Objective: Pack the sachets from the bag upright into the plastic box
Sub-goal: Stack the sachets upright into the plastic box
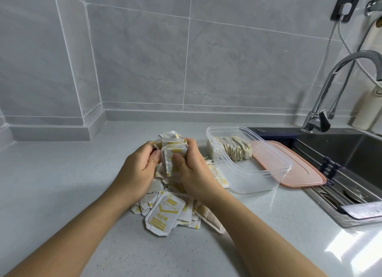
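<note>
A loose pile of white sachets with yellow print lies on the grey counter in front of me. My left hand and my right hand together grip a stacked bundle of sachets held upright above the pile. To the right stands the clear plastic box, open. A row of sachets stands upright at its far end; the near part of the box holds nothing. No bag is in view.
A pink lid lies under and beside the box, at the edge of the dark sink. A chrome tap rises behind the sink. The tiled wall closes the counter at the back and left.
</note>
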A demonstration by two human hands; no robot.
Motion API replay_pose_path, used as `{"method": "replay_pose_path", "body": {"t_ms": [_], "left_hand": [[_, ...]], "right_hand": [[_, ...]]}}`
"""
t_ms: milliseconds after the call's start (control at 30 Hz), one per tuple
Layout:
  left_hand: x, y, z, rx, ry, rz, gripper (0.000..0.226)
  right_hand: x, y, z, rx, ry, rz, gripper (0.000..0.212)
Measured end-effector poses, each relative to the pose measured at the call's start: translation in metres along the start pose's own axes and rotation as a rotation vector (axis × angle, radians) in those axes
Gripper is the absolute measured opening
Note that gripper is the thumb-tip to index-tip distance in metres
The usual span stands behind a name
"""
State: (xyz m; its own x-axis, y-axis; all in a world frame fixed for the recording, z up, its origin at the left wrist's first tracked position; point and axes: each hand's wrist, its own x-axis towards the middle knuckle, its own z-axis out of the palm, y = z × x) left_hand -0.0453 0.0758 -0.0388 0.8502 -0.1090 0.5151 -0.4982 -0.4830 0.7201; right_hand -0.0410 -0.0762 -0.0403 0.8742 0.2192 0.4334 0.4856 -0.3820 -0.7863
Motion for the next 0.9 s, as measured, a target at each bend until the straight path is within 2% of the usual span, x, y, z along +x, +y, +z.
{"method": "replay_pose_path", "body": {"t_ms": [100, 167, 233, 333, 433, 500, 600, 700, 900], "left_hand": [[0.001, -0.015, 0.000, 0.115, -0.147, -0.030, 0.017], [0.000, -0.017, -0.001, 0.125, -0.218, -0.070, 0.026], [0.000, -0.014, -0.002, 0.105, -0.256, -0.066, 0.034], [-0.001, -0.010, -0.005, 0.069, -0.298, -0.048, 0.040], [0.000, -0.013, -0.005, 0.236, -0.282, -0.027, 0.048], [0.001, -0.012, -0.004, 0.294, -0.232, -0.006, 0.035], [0.002, -0.009, -0.005, 0.206, -0.172, -0.001, 0.025], [0.002, -0.010, -0.005, 0.167, -0.163, -0.013, 0.015], [0.001, -0.011, -0.002, 0.155, -0.180, -0.030, 0.022]], "right_hand": [[0.000, 0.002, -0.009, -0.213, -0.146, 0.021, 0.022], [0.001, 0.001, -0.016, -0.307, -0.192, 0.044, 0.017], [0.002, 0.002, -0.022, -0.418, -0.214, 0.050, 0.014], [0.004, 0.006, -0.026, -0.528, -0.182, 0.043, 0.021], [0.004, 0.007, -0.030, -0.465, -0.111, -0.007, 0.019], [0.004, 0.004, -0.031, -0.381, -0.065, -0.007, 0.017], [0.003, 0.001, -0.031, -0.274, -0.003, 0.041, 0.022], [0.003, 0.001, -0.031, -0.106, -0.033, 0.124, 0.027], [0.004, 0.006, -0.030, -0.020, -0.094, 0.154, 0.023]]}}
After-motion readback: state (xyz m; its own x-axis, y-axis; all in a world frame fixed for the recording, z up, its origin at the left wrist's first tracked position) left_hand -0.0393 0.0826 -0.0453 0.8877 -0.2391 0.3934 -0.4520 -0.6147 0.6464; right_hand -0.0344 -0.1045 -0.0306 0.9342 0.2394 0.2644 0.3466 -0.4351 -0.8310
